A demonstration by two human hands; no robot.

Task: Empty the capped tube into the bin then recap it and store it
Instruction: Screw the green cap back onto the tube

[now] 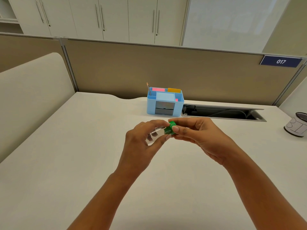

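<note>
Clear tube held tilted above the worktop, in front of the blue organiser, left hand grip closed round its body, right hand grip pinching the green cap, bin well to the organiser's right

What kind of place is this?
Probably an office cubicle: a partition with a numbered sign behind the desk, a blue desk organizer, and cupboards beyond.

Clear tube lying tilted above the desk, dark contents inside, green cap on its 2 o'clock end, small labelled bin upright toward 3 o'clock, well apart
</note>
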